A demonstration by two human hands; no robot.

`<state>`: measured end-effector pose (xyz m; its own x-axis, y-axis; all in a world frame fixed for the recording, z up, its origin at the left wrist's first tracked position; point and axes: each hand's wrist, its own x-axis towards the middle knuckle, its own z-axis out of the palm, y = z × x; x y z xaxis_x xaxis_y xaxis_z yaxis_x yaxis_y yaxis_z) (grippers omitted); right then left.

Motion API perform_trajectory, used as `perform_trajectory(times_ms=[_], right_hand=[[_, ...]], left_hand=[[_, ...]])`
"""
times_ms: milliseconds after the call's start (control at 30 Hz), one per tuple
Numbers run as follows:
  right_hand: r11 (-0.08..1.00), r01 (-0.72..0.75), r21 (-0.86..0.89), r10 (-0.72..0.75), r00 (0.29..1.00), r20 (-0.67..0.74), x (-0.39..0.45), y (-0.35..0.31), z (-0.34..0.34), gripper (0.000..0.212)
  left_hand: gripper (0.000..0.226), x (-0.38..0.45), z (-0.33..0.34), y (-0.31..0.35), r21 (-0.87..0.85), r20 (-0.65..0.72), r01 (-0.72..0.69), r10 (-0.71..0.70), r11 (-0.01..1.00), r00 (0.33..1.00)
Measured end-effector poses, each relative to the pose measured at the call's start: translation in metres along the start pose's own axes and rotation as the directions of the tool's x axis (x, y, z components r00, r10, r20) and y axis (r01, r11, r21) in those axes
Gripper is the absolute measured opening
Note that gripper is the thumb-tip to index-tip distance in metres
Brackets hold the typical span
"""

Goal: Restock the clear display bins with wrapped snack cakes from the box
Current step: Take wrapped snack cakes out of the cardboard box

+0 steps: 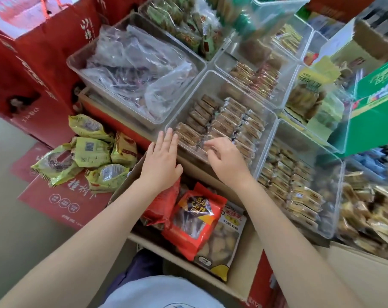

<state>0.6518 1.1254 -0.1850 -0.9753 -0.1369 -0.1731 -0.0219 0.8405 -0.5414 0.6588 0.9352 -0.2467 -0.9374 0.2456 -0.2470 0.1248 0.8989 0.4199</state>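
1. Several rows of wrapped snack cakes (222, 125) stand on edge in the clear display bin (269, 121) straight ahead. Its near rows are packed and its far end is partly bare.
2. Each cake looks light, a soft brown block in thin clear film. I judge it easy to crush and a little slippery, so a gentle pinch across the two long sides, not on the crimped ends, should serve best.
3. The right hand (226, 162) reaches into the near end of that bin, fingers curled down onto the closest cakes. Whether they pinch one or only nudge the row, I cannot tell.
4. The left hand (163, 164) lies flat with fingers straight and close together, its tips at the bin's near-left corner, holding nothing.
5. Below both hands the cardboard box (242, 278) sits open, holding a red snack bag (194, 221) with a clear window and a yellow-trimmed bag (222, 245). Both carry Chinese print that is too small to read. No loose cakes of the bin's kind show in it.
6. Left of the box, a pile of yellow-green packets (88, 158) lies on a flat red carton (62, 201); one shows a barcode.
7. Tall red cartons (33, 70) with white Chinese characters stand at far left, and a green carton (375, 103) stands at right. I cannot make out a brand on any of them.
8. Neighbouring bins hold a crumpled plastic bag (139, 70) and other wrapped biscuits.
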Motion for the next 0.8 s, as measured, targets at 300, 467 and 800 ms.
perform_trajectory(times_ms=[300, 467, 800], right_hand=[[0.978, -0.182, 0.099, 0.206, 0.884, -0.42, -0.248, 0.099, -0.128, 0.018], [0.924, -0.363, 0.122, 0.362, 0.725, -0.586, -0.404, 0.18, -0.191, 0.018], [0.825, -0.554, -0.114, 0.56, 0.828, 0.032, -0.53, 0.318, -0.179, 0.019]], left_hand=[[0.034, -0.105, 0.059, 0.216, -0.356, 0.028, -0.439, 0.479, 0.825, 0.877], [0.034, -0.214, 0.104, 0.356, -0.4, -0.052, -0.73, 0.782, 0.554, 0.622], [0.019, -0.288, 0.174, 0.457, -0.096, 0.093, -0.809, 0.814, 0.58, 0.573]])
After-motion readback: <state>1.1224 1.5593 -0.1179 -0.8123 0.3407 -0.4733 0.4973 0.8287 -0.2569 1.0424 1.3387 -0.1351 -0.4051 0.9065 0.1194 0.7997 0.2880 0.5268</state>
